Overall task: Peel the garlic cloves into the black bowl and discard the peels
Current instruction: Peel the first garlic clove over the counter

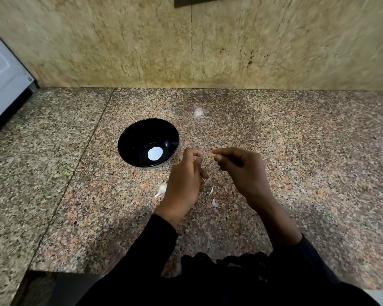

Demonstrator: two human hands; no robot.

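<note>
Peel scraps are lying nearest on the granite counter. The left hand is curling loosely (holding unclear); the right hand is pinching a garlic clove, which risks slipping before the black bowl.

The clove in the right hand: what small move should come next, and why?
Probably carry the clove, pinched by the right hand, left over the bowl and drop it in. It looks bare, peels lie on the counter, and the bowl seems to hold no cloves.
</note>
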